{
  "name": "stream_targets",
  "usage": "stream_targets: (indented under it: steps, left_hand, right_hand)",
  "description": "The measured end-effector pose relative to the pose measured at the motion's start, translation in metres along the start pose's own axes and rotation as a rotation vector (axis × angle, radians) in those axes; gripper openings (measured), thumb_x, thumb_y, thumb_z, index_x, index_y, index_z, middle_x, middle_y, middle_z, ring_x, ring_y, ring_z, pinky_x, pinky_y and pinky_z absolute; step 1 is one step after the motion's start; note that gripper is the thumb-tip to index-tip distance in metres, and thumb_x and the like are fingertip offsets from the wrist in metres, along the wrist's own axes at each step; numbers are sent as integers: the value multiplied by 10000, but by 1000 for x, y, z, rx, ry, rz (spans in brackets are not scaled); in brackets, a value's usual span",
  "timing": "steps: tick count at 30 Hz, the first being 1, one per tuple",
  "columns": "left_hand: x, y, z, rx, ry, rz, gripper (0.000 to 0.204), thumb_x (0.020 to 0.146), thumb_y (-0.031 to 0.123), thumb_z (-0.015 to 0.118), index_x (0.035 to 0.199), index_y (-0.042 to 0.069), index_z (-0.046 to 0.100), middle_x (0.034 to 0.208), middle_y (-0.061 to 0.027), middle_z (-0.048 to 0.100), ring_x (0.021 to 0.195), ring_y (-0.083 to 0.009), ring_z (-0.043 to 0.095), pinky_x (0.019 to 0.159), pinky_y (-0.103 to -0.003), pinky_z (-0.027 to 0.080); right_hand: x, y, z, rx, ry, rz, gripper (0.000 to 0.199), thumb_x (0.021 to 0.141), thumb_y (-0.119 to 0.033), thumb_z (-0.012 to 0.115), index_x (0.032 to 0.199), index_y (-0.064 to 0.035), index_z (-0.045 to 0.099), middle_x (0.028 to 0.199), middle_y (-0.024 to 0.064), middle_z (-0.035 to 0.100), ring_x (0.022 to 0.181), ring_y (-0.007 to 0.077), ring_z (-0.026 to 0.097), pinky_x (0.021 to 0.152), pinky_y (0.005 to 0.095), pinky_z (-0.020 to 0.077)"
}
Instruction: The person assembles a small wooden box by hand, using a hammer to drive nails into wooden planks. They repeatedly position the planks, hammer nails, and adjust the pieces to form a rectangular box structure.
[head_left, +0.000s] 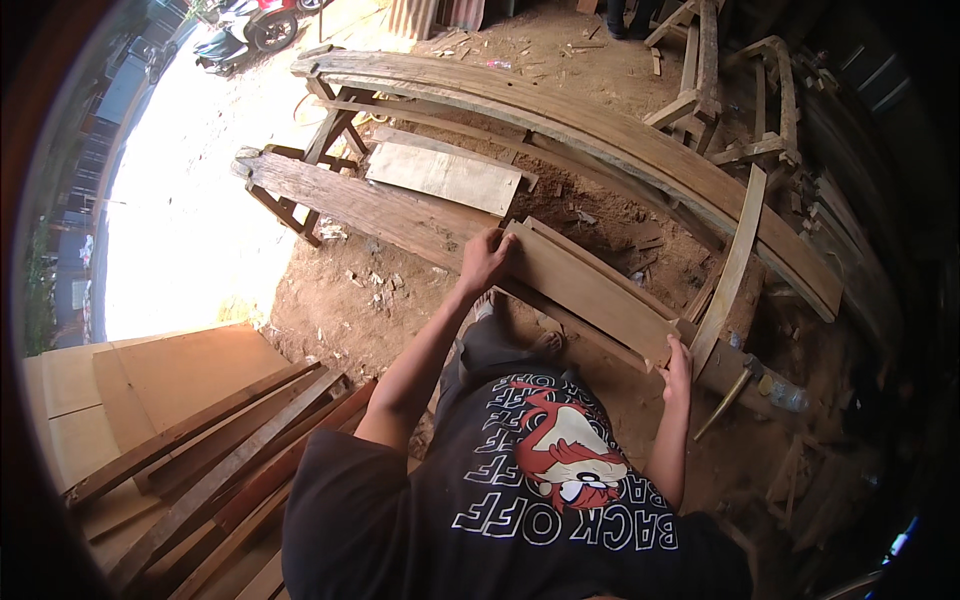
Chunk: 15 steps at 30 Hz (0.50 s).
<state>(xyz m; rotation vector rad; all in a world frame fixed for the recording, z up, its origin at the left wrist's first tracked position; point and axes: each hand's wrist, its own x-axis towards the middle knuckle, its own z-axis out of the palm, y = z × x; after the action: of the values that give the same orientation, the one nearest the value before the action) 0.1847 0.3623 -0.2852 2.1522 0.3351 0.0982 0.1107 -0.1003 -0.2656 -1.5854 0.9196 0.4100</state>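
A flat brown wooden board (590,285) lies across the narrow bench (370,205) in front of me. My left hand (485,258) is closed on its left end, the thumb over the top edge. At the opposite end my right hand (678,370) grips the near corner, fingers pointing up. Behind this board is another wooden piece (600,262), partly covered by it. Just left of my left hand, a pale wooden panel (445,175) rests by the bench. A curved wooden strip (735,265) stands to the right of my right hand.
A long thick plank (520,105) runs behind the bench on trestles. A hammer-like tool (725,402) and a plastic bottle (787,393) are at the bench's right end. Stacked timber (215,470) and brown sheets (190,365) fill the lower left. Chair frames (770,100) stand far right; a motorbike (245,40) is outside.
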Motion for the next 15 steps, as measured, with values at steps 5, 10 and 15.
stream_targets:
  steps: [5, 10, 15]
  left_hand:
    - [14, -34, -42, -9, 16, -57, 423, 1038, 396, 684, 995, -23, 722, 853, -209, 704, 794, -323, 676, 729, -436, 525]
    - [47, -57, -94, -212, 48, -149, 461, 1035, 398, 718, 1061, -61, 753, 867, -209, 763, 795, -191, 741, 729, -374, 566]
    - [129, -79, -150, -157, 19, -201, 420, 1051, 367, 712, 992, -46, 760, 751, -111, 723, 705, -131, 646, 656, -347, 506]
  right_hand:
    - [-19, -14, 38, 81, -120, 5, 455, 1012, -378, 694, 1358, -86, 656, 1289, 83, 677, 1153, 237, 661, 1002, 476, 542]
    - [-41, -51, 100, 90, -228, -28, 352, 1019, -317, 665, 1250, -51, 684, 1189, 91, 701, 1075, 230, 695, 959, 444, 579]
    - [-51, -105, 191, 73, -225, -44, 231, 1039, -270, 634, 1128, -67, 698, 1126, 70, 703, 1017, 184, 695, 937, 423, 595]
